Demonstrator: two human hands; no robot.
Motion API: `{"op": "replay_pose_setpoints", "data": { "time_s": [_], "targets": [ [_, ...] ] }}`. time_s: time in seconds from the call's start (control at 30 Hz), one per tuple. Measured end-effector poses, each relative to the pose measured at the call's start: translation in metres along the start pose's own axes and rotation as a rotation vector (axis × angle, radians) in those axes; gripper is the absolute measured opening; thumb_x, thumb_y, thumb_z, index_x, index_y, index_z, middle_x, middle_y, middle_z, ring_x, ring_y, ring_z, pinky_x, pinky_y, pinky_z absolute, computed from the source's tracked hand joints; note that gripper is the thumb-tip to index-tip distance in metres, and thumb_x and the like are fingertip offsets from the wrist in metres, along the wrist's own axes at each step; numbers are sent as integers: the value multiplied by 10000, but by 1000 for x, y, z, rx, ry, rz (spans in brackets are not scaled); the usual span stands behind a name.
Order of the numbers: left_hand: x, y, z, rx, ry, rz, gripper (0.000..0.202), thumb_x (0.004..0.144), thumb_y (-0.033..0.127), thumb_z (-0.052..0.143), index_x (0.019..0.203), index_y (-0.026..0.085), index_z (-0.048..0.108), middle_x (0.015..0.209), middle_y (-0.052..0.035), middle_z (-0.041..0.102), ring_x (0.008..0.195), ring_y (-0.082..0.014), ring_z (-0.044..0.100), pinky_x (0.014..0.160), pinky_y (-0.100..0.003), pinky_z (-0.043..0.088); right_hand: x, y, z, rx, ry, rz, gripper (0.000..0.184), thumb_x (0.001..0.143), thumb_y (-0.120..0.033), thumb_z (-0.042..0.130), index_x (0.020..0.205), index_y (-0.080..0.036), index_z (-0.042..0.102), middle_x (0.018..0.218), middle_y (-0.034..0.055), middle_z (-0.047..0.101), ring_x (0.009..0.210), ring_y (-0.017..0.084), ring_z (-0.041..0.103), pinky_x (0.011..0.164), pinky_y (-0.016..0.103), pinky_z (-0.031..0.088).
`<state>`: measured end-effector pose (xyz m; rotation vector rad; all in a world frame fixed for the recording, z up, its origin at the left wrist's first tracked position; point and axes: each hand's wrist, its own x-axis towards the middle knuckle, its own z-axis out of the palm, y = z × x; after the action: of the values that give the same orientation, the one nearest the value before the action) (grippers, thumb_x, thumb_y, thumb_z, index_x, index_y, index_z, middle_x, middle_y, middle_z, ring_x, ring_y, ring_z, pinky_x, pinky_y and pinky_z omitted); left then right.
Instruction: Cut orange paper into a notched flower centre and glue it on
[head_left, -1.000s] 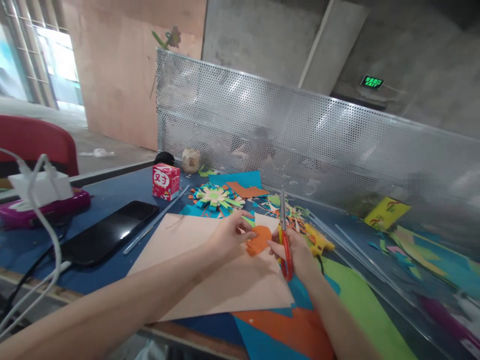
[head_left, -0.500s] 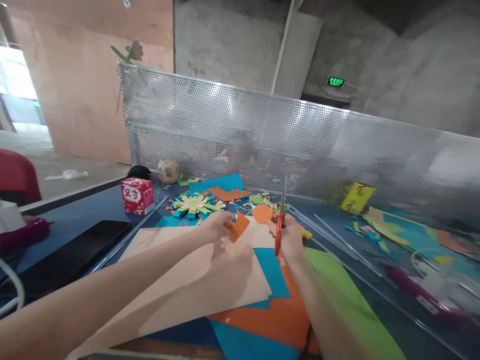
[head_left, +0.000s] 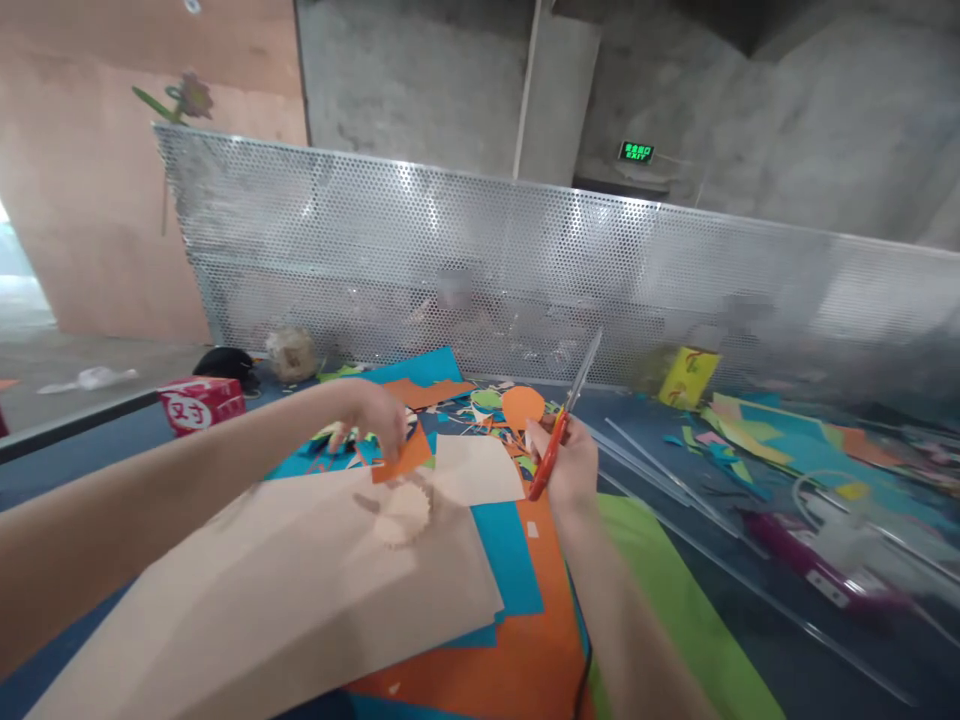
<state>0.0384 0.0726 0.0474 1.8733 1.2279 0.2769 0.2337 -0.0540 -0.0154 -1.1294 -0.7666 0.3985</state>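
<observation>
My left hand (head_left: 369, 410) pinches an orange paper scrap (head_left: 403, 456) above a large beige sheet (head_left: 262, 590). A small beige scalloped disc (head_left: 403, 512) lies on that sheet just below the scrap. My right hand (head_left: 570, 462) is closed on red-handled scissors (head_left: 561, 432), their blades pointing up and to the right. An orange paper circle (head_left: 523, 405) sits at the fingertips of my right hand; whether those fingers hold it I cannot tell. Blue, orange and green sheets (head_left: 517, 640) lie under both forearms.
A perforated metal screen (head_left: 525, 270) runs across the back of the table. A red carton (head_left: 201, 403) stands at the left, a yellow box (head_left: 688, 377) at the right. Paper scraps, clear rods (head_left: 660, 470) and a purple tool (head_left: 817, 570) lie to the right.
The view has swung right. The orange piece has come apart: my left hand carries the scrap leftward, the circle stays by my right hand. The scissors have tilted right.
</observation>
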Motion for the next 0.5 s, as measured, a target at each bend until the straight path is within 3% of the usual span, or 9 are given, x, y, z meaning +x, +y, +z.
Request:
{"op": "replay_pose_setpoints", "data": {
  "time_s": [0.07, 0.13, 0.23, 0.3, 0.37, 0.43, 0.5],
  "targets": [
    [10, 15, -18, 82, -5, 17, 392, 271, -138, 704, 492, 148, 551, 366, 29, 522, 287, -148, 485, 209, -152, 201, 3, -1, -1, 32, 44, 23, 243, 547, -332, 619, 667, -205, 451, 451, -90, 436, 366, 74, 390, 369, 208, 336],
    [24, 35, -31, 155, 1, 90, 288, 375, -65, 724, 516, 129, 564, 395, 27, 542, 329, -128, 516, 279, -155, 293, 6, -1, -3, 44, 86, 25, 255, 535, -340, 627, 667, -207, 453, 464, -86, 444, 373, 78, 398, 364, 209, 327],
    [54, 68, -27, 286, 29, 282, 111, 562, 82, 687, 647, 74, 615, 479, 14, 596, 419, -103, 558, 426, -177, 403, 11, 0, -6, 40, 149, 14, 271, 534, -361, 631, 668, -206, 455, 479, -81, 460, 376, 81, 408, 364, 211, 323],
    [78, 85, -7, 395, 57, 453, 128, 617, 138, 666, 726, 73, 647, 608, -34, 664, 587, -144, 616, 573, -209, 456, 14, 1, -9, 25, 192, 7, 281, 532, -374, 633, 674, -203, 460, 493, -78, 474, 375, 83, 417, 372, 218, 339],
    [101, 93, 22, 503, 143, 628, 193, 697, 173, 601, 868, 108, 661, 920, -84, 687, 883, -201, 614, 761, -234, 439, 17, 2, -11, 0, 228, 2, 280, 530, -377, 634, 673, -200, 471, 502, -73, 487, 372, 87, 428, 378, 226, 354],
    [118, 89, 51, 618, 218, 745, 377, 717, 166, 578, 1094, 154, 589, 1261, -105, 523, 1120, -236, 500, 869, -256, 390, 19, 4, -12, -27, 251, -5, 274, 523, -376, 633, 664, -199, 477, 509, -65, 501, 370, 91, 434, 378, 232, 358],
    [129, 78, 72, 729, 284, 805, 610, 688, 196, 617, 1269, 171, 433, 1403, -139, 333, 1155, -267, 474, 844, -275, 410, 21, 7, -13, -48, 257, -13, 277, 518, -385, 628, 662, -201, 479, 522, -55, 514, 378, 98, 442, 378, 237, 361]
  ]
}}
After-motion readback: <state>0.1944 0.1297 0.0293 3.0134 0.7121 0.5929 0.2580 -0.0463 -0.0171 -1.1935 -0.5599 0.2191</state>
